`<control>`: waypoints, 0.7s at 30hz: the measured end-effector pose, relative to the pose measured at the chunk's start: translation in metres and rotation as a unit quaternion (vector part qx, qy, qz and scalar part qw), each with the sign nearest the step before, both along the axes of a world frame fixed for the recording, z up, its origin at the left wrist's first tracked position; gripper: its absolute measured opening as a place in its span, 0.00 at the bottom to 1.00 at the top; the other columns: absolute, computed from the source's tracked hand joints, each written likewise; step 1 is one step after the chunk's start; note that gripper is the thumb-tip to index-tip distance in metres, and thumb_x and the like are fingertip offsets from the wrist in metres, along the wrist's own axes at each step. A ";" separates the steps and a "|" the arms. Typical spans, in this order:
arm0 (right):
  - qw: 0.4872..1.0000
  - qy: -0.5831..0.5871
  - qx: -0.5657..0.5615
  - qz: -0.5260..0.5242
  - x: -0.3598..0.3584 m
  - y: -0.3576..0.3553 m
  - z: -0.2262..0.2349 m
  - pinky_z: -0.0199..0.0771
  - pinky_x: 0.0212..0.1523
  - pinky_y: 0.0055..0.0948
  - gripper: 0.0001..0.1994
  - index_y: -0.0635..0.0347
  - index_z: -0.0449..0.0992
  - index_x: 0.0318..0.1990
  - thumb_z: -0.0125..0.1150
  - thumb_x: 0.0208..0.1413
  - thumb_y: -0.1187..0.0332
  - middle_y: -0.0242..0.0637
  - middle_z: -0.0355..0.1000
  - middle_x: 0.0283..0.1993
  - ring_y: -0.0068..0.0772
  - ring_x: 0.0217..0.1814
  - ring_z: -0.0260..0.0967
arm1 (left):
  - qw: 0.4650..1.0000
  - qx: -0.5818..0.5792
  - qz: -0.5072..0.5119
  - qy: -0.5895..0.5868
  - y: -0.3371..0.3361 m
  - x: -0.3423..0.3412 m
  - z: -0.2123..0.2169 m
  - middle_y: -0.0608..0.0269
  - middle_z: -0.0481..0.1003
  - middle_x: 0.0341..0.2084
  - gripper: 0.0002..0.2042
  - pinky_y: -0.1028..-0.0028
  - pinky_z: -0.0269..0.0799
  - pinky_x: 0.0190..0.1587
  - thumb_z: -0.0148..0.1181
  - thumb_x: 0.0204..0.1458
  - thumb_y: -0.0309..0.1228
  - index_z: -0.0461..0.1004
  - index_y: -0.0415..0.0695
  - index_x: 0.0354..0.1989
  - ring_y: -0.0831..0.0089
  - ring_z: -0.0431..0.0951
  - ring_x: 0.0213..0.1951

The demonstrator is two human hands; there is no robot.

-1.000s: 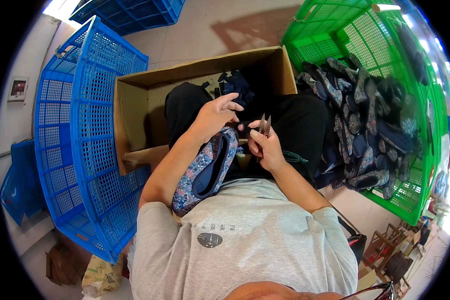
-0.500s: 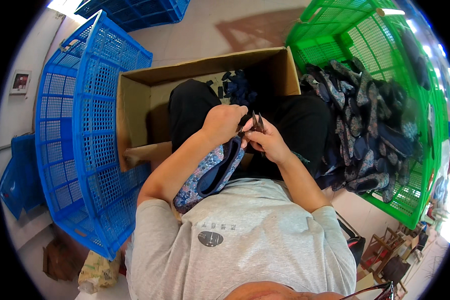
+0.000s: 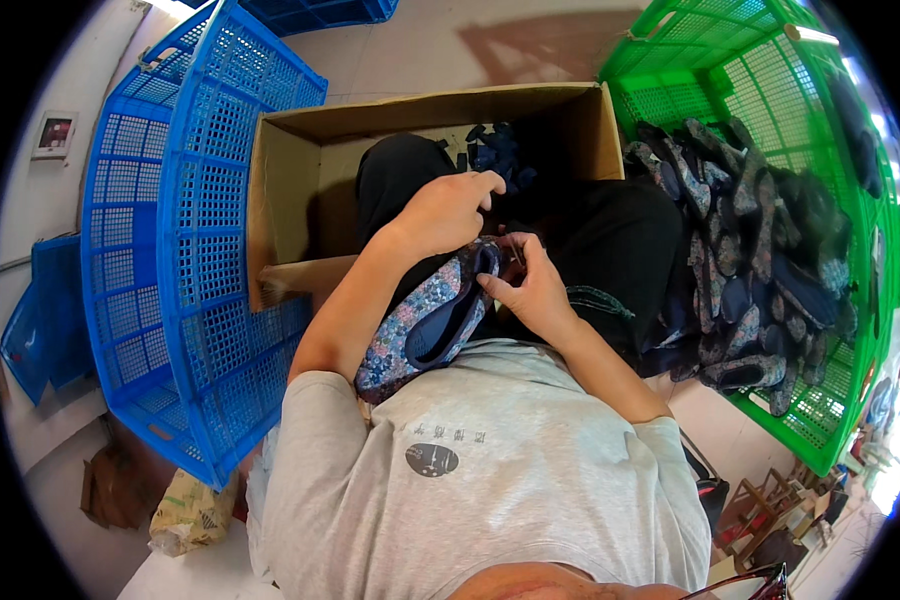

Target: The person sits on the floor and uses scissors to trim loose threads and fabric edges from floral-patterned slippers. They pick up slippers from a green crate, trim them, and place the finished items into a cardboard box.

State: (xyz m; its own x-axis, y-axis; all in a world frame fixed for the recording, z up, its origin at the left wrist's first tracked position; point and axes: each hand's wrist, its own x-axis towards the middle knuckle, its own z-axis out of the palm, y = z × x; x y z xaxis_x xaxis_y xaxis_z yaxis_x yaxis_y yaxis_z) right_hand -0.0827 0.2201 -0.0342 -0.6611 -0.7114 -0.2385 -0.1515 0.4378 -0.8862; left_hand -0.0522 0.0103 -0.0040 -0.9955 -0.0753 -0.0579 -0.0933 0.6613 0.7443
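Observation:
A blue floral fabric shoe with a dark navy lining lies tilted across my lap, its opening facing up. My right hand is closed at the shoe's far end, thumb against the rim. Part of a small pair of dark metal snips shows in that hand, mostly hidden by the fingers. My left hand is just above the same end of the shoe, fingers curled together. Whatever its fingertips may pinch cannot be made out.
An open cardboard box stands around my knees, with small navy scraps inside. Blue plastic crates stand at the left. On the right, a green crate holds a heap of similar floral shoes.
My left hand has lifted away from the shoe's end. The snips' blades, upright and plain to see before, are now mostly hidden in my right hand. The view has shifted slightly.

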 end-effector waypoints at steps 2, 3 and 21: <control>1.000 0.017 0.026 0.002 0.003 0.001 -0.002 0.73 0.47 0.37 0.30 0.59 0.64 0.58 0.68 0.48 0.63 0.49 0.73 0.48 0.46 0.45 0.73 | 0.999 -0.013 0.004 -0.030 0.000 0.003 0.023 0.55 0.77 0.33 0.17 0.63 0.73 0.41 0.55 0.45 0.20 0.73 0.43 0.46 0.56 0.78 0.37; 0.999 0.028 0.026 0.007 0.002 0.000 -0.001 0.72 0.46 0.33 0.29 0.61 0.64 0.59 0.66 0.49 0.68 0.46 0.73 0.49 0.39 0.44 0.72 | 0.999 -0.026 -0.001 -0.041 0.000 0.004 0.030 0.55 0.77 0.33 0.16 0.63 0.73 0.41 0.56 0.45 0.22 0.73 0.43 0.45 0.56 0.78 0.37; 0.987 -0.073 -0.107 -0.098 -0.016 -0.015 -0.032 0.71 0.56 0.34 0.25 0.63 0.69 0.56 0.60 0.46 0.79 0.48 0.74 0.52 0.43 0.57 0.72 | 0.954 -0.298 -0.041 -0.016 0.060 0.024 0.037 0.50 0.71 0.42 0.24 0.67 0.74 0.46 0.57 0.42 0.25 0.70 0.32 0.52 0.56 0.73 0.45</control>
